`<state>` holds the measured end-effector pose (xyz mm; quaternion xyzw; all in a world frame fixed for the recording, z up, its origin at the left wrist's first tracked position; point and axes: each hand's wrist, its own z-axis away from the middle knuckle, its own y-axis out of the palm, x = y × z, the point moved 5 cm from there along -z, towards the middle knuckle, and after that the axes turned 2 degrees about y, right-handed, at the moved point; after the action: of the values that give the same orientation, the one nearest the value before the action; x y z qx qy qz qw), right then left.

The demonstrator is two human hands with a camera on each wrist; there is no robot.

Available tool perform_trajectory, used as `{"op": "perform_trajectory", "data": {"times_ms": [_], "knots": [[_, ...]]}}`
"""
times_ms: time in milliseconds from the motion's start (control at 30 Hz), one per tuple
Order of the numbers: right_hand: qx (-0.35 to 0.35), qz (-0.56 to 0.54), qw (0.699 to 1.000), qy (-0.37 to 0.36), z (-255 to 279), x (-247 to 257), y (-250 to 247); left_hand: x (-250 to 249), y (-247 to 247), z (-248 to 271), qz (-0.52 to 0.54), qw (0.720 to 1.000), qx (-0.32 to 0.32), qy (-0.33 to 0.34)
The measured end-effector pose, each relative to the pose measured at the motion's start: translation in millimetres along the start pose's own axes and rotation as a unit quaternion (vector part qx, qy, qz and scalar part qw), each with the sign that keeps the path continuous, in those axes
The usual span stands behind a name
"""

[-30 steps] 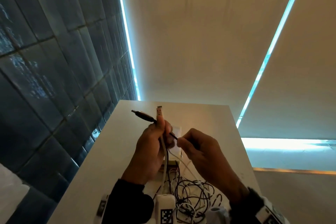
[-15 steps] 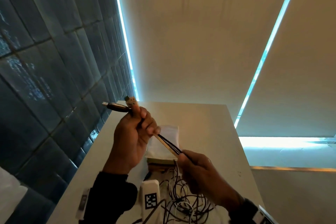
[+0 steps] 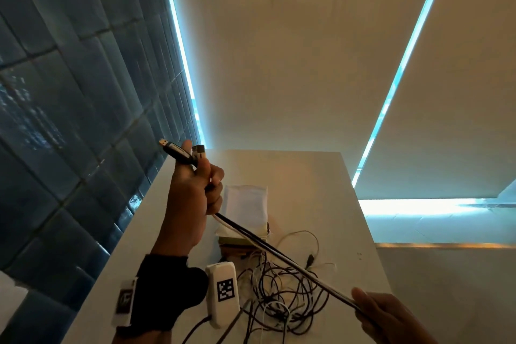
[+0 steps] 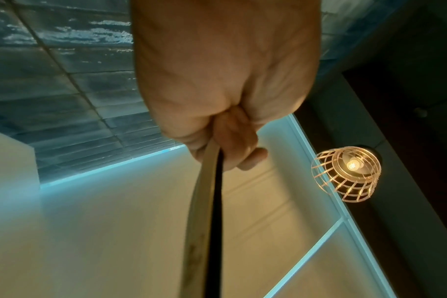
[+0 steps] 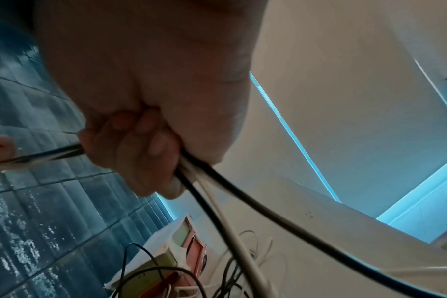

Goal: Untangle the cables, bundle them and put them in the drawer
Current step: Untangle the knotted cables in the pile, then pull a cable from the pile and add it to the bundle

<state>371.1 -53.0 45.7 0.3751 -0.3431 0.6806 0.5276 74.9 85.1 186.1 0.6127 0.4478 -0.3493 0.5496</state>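
My left hand (image 3: 199, 190) is raised over the white table (image 3: 321, 204) and grips several cable ends; a black USB plug (image 3: 174, 151) and a second plug (image 3: 198, 151) stick out above the fist. From the fist a black and a white cable (image 3: 279, 251) run taut down to my right hand (image 3: 371, 313), which grips them at the lower right. The left wrist view shows the two cables (image 4: 207, 201) leaving my curled fingers. In the right wrist view, cables (image 5: 217, 201) trail from my right fist toward a tangled heap (image 3: 279, 293) on the table. No drawer is in view.
A stack of books under a white cloth (image 3: 245, 209) lies mid-table behind the tangle. A dark tiled wall (image 3: 69, 120) borders the table's left edge. A lit cage lamp (image 4: 347, 173) hangs overhead. The table's far half is bare.
My hands have drawn apart: the left stayed raised with the plugs while the right slid down the cables toward me and to the right, pulling them straight and taut.
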Motion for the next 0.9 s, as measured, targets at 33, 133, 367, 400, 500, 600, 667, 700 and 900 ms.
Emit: {"op": "perform_trajectory", "data": {"times_ms": [33,133,367,400,500,600,667,700,900], "knots": [[0.007,0.031,0.999,-0.004,-0.3,-4.5,0.2,-1.1,3.8,-0.5,-0.004,1.000,0.013,0.005],[0.091,0.110,0.989,-0.038,-1.9,-7.6,16.3,-1.1,22.3,2.2,0.007,0.997,0.076,-0.009],[0.161,0.110,0.968,-0.159,-15.7,105.7,77.5,24.5,82.9,34.3,0.069,0.963,0.246,-0.080],[0.153,0.109,0.962,-0.196,-17.7,123.2,84.7,27.3,86.9,38.6,0.068,0.960,0.258,-0.089],[0.146,0.027,0.959,-0.242,-16.1,153.2,99.6,20.6,83.0,38.8,0.043,0.967,0.243,-0.055],[0.106,-0.043,0.960,-0.255,-18.2,153.0,101.8,5.4,61.3,23.5,0.009,0.982,0.187,-0.006],[0.067,-0.051,0.962,-0.260,-22.6,148.2,97.3,4.1,48.5,15.1,-0.005,0.986,0.165,-0.003],[0.054,-0.049,0.961,-0.265,-24.2,147.1,95.3,4.1,44.3,13.1,-0.014,0.988,0.157,-0.007],[-0.040,-0.046,0.952,-0.300,-29.4,156.3,75.5,7.1,-3.7,6.9,-0.016,0.996,0.028,-0.086]]}}
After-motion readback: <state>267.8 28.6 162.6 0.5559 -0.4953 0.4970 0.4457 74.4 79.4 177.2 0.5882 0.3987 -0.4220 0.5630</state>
